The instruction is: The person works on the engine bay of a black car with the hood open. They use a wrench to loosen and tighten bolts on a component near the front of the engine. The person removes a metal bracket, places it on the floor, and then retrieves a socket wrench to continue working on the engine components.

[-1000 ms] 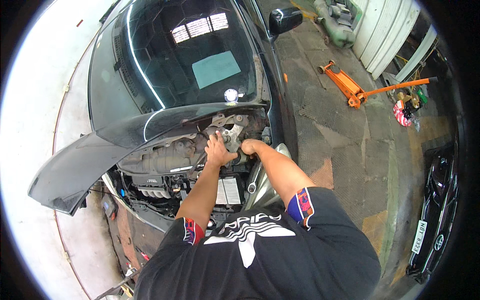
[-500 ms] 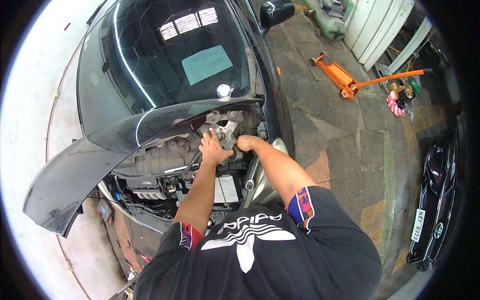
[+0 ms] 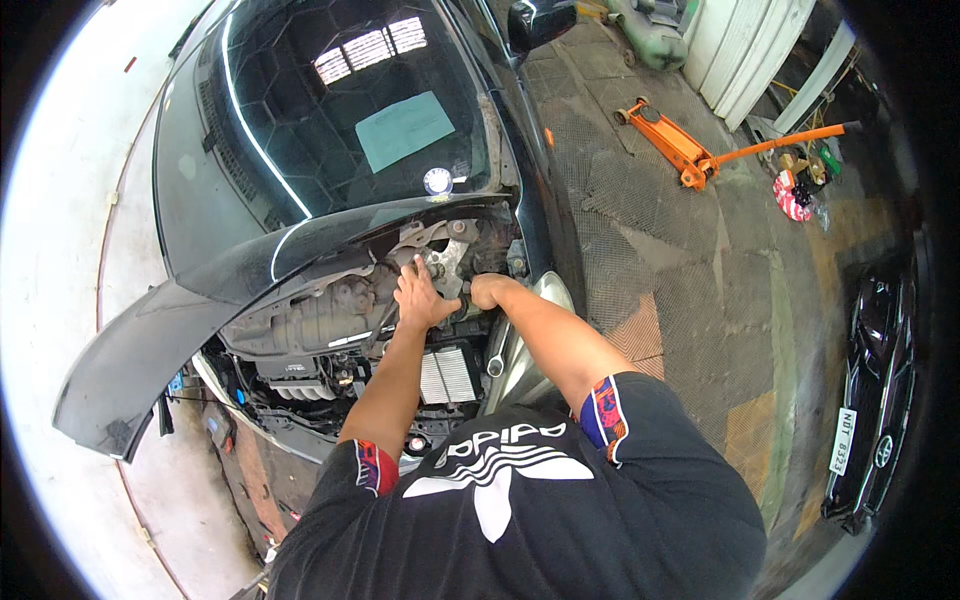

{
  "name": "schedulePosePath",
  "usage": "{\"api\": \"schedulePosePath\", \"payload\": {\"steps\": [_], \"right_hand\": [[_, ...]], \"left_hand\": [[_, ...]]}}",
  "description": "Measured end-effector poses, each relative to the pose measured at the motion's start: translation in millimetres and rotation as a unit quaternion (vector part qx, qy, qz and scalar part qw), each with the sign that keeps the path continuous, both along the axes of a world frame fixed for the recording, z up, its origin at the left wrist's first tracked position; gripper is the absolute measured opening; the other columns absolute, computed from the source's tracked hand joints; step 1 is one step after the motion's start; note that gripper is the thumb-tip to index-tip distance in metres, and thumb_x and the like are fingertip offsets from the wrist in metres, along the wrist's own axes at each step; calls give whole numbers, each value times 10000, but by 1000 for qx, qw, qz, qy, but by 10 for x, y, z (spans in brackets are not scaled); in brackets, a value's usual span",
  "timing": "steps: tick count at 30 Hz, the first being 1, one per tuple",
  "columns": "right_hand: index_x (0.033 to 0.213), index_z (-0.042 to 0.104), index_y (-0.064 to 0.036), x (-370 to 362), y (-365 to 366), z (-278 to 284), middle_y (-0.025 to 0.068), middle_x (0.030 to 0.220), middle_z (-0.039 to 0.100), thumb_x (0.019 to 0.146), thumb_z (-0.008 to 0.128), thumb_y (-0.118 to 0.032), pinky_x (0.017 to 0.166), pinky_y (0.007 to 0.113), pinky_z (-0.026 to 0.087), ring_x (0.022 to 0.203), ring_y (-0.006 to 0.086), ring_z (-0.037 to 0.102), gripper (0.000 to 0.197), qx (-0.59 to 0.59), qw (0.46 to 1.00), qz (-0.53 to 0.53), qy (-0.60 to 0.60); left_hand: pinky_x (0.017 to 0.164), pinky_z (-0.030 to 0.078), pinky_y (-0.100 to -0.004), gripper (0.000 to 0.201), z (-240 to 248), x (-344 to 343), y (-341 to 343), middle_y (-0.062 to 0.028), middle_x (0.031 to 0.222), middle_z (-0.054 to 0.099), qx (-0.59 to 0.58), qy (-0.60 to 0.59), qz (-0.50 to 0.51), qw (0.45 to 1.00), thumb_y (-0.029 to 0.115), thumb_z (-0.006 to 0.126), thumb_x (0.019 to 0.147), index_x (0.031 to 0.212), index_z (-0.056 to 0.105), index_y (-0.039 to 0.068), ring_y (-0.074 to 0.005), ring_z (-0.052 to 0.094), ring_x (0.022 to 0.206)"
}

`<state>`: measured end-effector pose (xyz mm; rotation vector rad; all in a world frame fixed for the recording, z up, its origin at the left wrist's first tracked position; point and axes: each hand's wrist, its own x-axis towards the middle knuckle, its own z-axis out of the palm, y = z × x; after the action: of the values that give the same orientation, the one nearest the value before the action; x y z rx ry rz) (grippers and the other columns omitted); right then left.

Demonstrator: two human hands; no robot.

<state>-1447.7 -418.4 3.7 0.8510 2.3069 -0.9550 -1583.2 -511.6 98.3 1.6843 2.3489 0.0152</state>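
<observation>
Both hands reach into the engine bay at its right side. My left hand (image 3: 420, 300) lies against a grey metal bracket (image 3: 452, 260), its fingers and thumb spread apart. Right of it, my right hand (image 3: 488, 291) is closed in a fist beside the bracket. What that fist grips is hidden. A shiny wrench (image 3: 496, 364) lies next to the headlight (image 3: 528, 368), nearer me. Left of the wrench sits a white pleated filter (image 3: 447, 376).
The dark bonnet (image 3: 125, 360) stands raised on the left, before the windscreen (image 3: 320, 110). An orange floor jack (image 3: 675, 145) with a long handle stands on the floor at the right. Farther right is a removed black bumper grille (image 3: 872, 390). Oddments (image 3: 795, 190) lie near the jack's handle.
The view has shifted slightly. Both hands stay at about the same place by the bracket, the left still spread and the right still closed.
</observation>
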Motion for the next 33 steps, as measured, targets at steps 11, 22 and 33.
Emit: {"api": "schedulePosePath", "payload": {"steps": [11,22,33], "right_hand": [[1434,368,-139,273,-25,602,121,1391,505,995,555,-407,1012,598,385,1287,309,496,547,-390,586,-586,400],[1248,455,-109,563,-306,906,112,1169,604,1009,536,-442,848,469,518,1105,253,600,418,-340,613,-576,421],[1251,545,-26,2276,-1743,930,120,1203,654,996,567,-407,903,385,489,1089,228,636,459,-306,697,-541,358]], "left_hand": [[1012,388,-490,1038,280,59,-96,-195,1268,430,10,-14,-36,999,404,813,542,1445,432,62,-389,448,1200],[1020,432,-517,979,889,68,-343,-260,1282,446,-21,-36,-118,992,448,811,514,1359,546,32,-451,496,1198],[1058,442,-422,932,1622,-43,-2336,-304,1289,469,-5,-159,-46,986,396,814,539,1342,559,-4,-450,528,1204]]}}
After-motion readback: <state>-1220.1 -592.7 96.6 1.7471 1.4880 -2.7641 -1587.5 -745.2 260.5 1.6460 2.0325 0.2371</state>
